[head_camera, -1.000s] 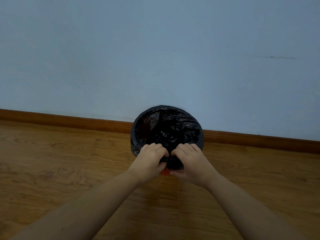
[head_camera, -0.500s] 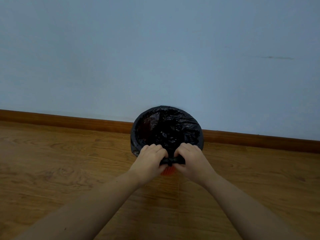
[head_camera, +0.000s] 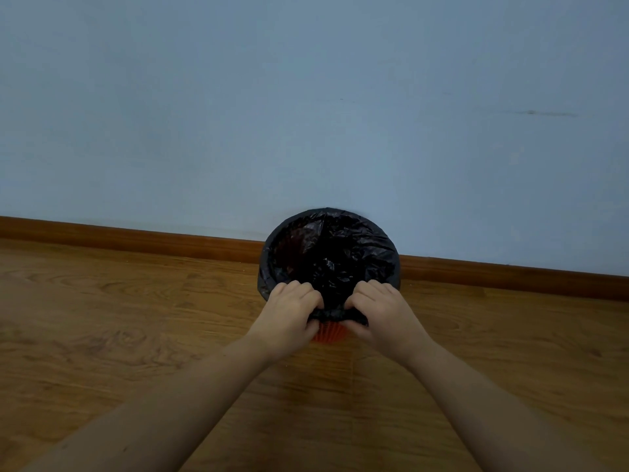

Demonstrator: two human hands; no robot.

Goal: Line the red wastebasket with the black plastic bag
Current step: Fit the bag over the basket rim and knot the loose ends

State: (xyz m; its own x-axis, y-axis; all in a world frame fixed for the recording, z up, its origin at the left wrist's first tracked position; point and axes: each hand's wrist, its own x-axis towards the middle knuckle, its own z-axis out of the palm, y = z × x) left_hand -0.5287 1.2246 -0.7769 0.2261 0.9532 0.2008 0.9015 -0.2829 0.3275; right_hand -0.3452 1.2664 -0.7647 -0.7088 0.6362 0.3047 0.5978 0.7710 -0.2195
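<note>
The red wastebasket stands on the floor against the wall; only a small ribbed patch of its red side shows between my hands. The black plastic bag fills its inside and is folded over the rim all round. My left hand and my right hand both pinch the rolled edge of the bag at the near side of the rim, a short gap between them. The rest of the basket is hidden by the bag and my hands.
A wooden laminate floor spreads to both sides and toward me. A brown skirting board runs along the foot of the pale blue wall right behind the basket.
My two hands have moved slightly apart along the near rim, and the bag's edge has been rolled up tighter, showing more red of the basket below.
</note>
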